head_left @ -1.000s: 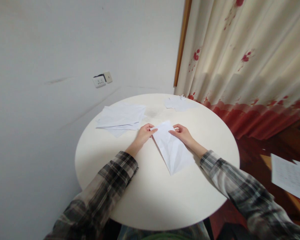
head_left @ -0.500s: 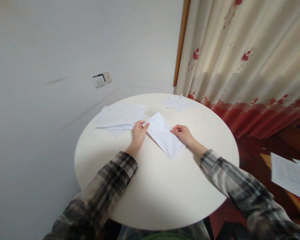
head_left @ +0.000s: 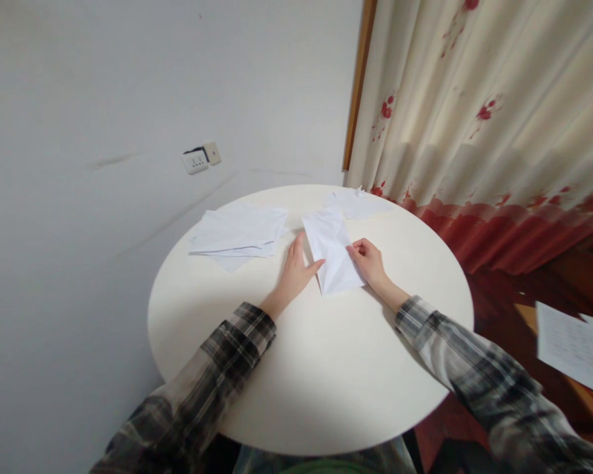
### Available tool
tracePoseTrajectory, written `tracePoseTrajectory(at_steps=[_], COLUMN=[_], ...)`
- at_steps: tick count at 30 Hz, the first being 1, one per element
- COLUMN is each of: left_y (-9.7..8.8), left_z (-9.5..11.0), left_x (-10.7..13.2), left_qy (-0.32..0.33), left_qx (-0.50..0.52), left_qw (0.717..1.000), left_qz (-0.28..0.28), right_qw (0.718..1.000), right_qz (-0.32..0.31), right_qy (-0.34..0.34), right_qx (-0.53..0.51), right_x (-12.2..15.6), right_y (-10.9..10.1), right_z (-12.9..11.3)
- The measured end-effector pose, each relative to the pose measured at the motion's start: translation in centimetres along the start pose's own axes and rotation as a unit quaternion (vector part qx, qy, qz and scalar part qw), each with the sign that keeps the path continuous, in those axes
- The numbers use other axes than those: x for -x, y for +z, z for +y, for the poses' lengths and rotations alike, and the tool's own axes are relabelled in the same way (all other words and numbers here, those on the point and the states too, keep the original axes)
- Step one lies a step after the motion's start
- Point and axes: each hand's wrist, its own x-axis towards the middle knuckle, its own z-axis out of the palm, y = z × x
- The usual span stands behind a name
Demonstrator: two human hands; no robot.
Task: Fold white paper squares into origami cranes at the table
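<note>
A folded white sheet of paper [head_left: 332, 251] lies on the round white table [head_left: 326, 368], between my two hands. My left hand [head_left: 295, 271] lies flat and open on the table at the sheet's left edge, thumb stretched toward it. My right hand [head_left: 369, 261] has its fingers curled and pinches the sheet's right edge. Both arms wear plaid sleeves.
A loose stack of white sheets [head_left: 237, 232] lies at the table's far left. Crumpled white paper pieces [head_left: 356, 203] sit at the far edge. A wall with a socket [head_left: 201, 157] is behind, a flowered curtain [head_left: 474, 118] on the right, and printed papers [head_left: 573, 349] low at right.
The sheet has turned and moved away from me, from lying diagonally to nearly upright. My left hand let go of its corner and now lies flat beside it.
</note>
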Motion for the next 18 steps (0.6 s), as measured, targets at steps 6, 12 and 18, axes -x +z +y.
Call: tracePoseTrajectory(at_steps=[6, 12, 18], left_y=[0.6, 0.2, 0.0], left_z=[0.5, 1.7, 1.9], left_x=[-0.3, 0.1, -0.1], left_qy=[-0.184, -0.247, -0.225], left_qx=[0.265, 0.219, 0.182], left_qw=[0.93, 0.9, 0.908], left_qz=[-0.179, -0.284, -0.304], right_qw=[0.998, 0.996, 0.993], right_qz=[0.037, 0.052, 0.108], right_qy=[-0.031, -0.029, -0.017], right_qx=[-0.041, -0.058, -0.051], right_x=[0.2, 0.1, -0.2], right_y=[-0.3, -0.2, -0.3], right_z=[-0.5, -0.6, -0.2])
